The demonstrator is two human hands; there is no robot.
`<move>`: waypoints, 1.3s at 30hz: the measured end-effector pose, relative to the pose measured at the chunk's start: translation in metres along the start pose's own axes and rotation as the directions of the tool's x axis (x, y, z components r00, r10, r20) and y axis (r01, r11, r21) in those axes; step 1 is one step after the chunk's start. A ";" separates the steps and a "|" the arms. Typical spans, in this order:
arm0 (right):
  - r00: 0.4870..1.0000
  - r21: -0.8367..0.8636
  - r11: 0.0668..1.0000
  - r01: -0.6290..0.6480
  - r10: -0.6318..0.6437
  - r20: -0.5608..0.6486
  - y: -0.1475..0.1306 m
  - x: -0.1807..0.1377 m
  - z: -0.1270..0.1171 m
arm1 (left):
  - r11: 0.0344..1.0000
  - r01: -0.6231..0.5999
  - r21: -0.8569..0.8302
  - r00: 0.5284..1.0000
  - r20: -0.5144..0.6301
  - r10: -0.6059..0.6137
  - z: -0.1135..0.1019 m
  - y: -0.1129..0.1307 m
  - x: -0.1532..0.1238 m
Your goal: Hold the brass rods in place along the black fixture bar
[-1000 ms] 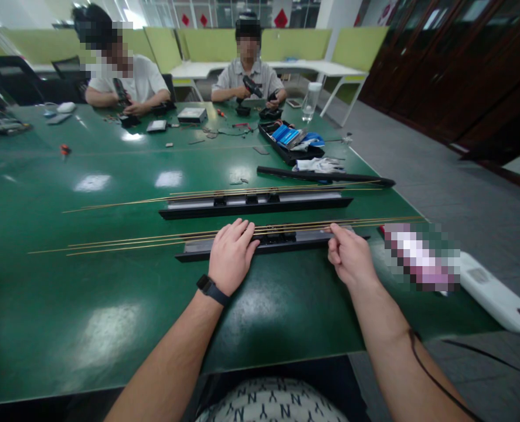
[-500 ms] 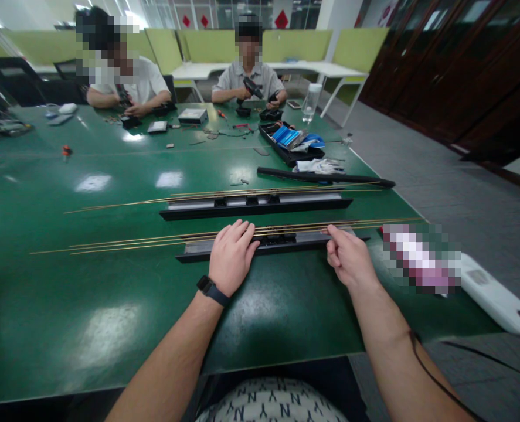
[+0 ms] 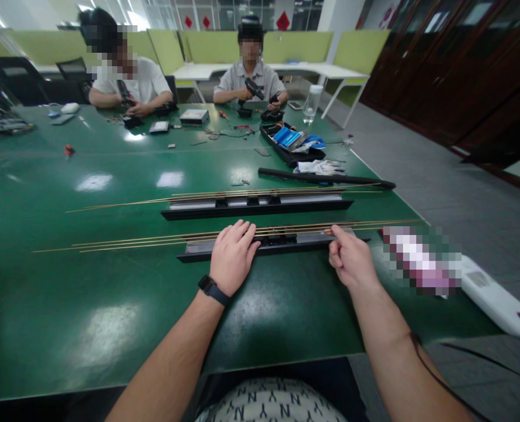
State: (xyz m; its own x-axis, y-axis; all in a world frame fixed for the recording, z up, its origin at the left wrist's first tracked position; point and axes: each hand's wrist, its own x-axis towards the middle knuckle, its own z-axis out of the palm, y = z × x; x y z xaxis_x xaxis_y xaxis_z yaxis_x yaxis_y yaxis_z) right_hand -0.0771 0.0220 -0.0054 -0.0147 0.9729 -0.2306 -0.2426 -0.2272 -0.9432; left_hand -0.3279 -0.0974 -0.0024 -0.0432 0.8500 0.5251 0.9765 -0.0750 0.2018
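In front of me lies a long black rail with a grey inner face and small black parts near its middle. Several thin brass-coloured rods run along it and stick out past its left end. My left hand, with a dark watch at the wrist, lies palm down across the rail and rods, its fingers stretched out. Near the rail's right part, my right hand is closed, thumb and forefinger pinching the right end of the nearest rod. The fingertips partly hide that end.
A second black rail with rods lies beyond. Farther back are a black tube, white gloves and a black tray of blue parts. A white device sits at right. Two people work across the green table.
The nearest rod has slid slightly to the right, its left tip now farther in. Both hands stay in almost the same place; the view has shifted a little.
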 end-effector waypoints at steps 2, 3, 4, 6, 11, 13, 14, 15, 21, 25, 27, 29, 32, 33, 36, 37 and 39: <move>0.999 -0.012 1.000 -0.016 0.017 0.034 0.001 0.000 0.000 | 1.000 0.002 -0.001 1.000 0.000 -0.002 0.000 0.001 0.000; 0.999 -0.012 1.000 -0.021 0.022 0.046 0.001 0.000 0.000 | 1.000 0.003 -0.001 1.000 0.001 -0.003 -0.001 0.001 0.000; 0.998 -0.009 1.000 -0.024 0.024 0.054 0.001 0.000 0.000 | 1.000 0.004 -0.002 1.000 0.001 -0.004 -0.001 0.001 0.000; 0.999 0.003 1.000 -0.019 0.018 0.050 0.000 0.000 0.000 | 1.000 0.004 -0.001 1.000 0.001 -0.004 -0.001 0.001 0.000; 0.999 0.021 0.999 0.031 -0.030 -0.035 -0.004 0.000 -0.001 | 1.000 0.002 -0.003 1.000 -0.001 -0.002 -0.001 0.001 0.000; 0.998 0.024 0.999 0.032 -0.031 -0.050 -0.004 0.000 -0.001 | 1.000 0.003 -0.009 1.000 -0.003 -0.003 -0.001 0.000 0.000; 0.998 0.023 0.999 0.027 -0.026 -0.053 -0.004 0.000 -0.001 | 1.000 0.004 -0.010 1.000 -0.004 -0.004 -0.001 0.000 0.000; 0.998 0.022 1.000 0.020 -0.019 -0.053 -0.004 0.000 -0.001 | 1.000 0.005 -0.010 1.000 -0.004 -0.005 -0.001 0.000 0.000; 1.000 -0.010 1.000 -0.007 0.007 0.012 -0.002 -0.001 0.000 | 1.000 0.006 0.004 1.000 0.006 -0.006 0.000 0.000 0.000; 0.998 -0.029 0.999 -0.020 0.022 0.053 0.000 -0.002 0.000 | 1.000 0.003 0.008 1.000 0.000 -0.003 -0.001 0.001 0.000; 0.996 -0.032 0.999 -0.032 0.034 0.082 0.001 -0.002 0.001 | 1.000 0.004 0.004 1.000 -0.001 -0.004 -0.001 0.001 0.000; 0.993 -0.038 0.998 -0.039 0.043 0.111 0.002 -0.002 0.001 | 1.000 0.006 -0.003 1.000 0.000 -0.006 -0.001 0.001 0.000; 0.989 -0.042 0.998 -0.044 0.050 0.139 0.002 -0.002 0.002 | 1.000 0.010 -0.008 1.000 0.004 -0.010 -0.001 0.001 0.000; 0.989 -0.038 0.998 -0.046 0.051 0.140 0.003 -0.002 0.002 | 1.000 0.011 -0.008 1.000 0.005 -0.011 -0.001 0.001 0.000; 0.992 -0.020 0.999 -0.043 0.045 0.114 0.002 -0.001 0.001 | 1.000 0.010 -0.010 1.000 0.004 -0.010 -0.001 0.001 0.000; 0.995 -0.011 0.999 -0.036 0.037 0.097 0.001 -0.001 0.001 | 1.000 0.010 -0.011 1.000 0.003 -0.010 -0.001 0.001 0.000; 0.998 0.006 1.000 -0.015 0.014 0.057 0.000 0.000 0.000 | 1.000 0.010 -0.013 1.000 0.003 -0.010 0.000 0.000 0.000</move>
State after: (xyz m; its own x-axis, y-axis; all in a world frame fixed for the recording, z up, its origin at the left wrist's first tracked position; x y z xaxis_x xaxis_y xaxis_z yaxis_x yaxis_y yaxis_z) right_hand -0.0770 0.0219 -0.0055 -0.0736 0.9704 -0.2299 -0.2485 -0.2411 -0.9381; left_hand -0.3276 -0.0980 -0.0023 -0.0522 0.8522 0.5207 0.9733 -0.0733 0.2175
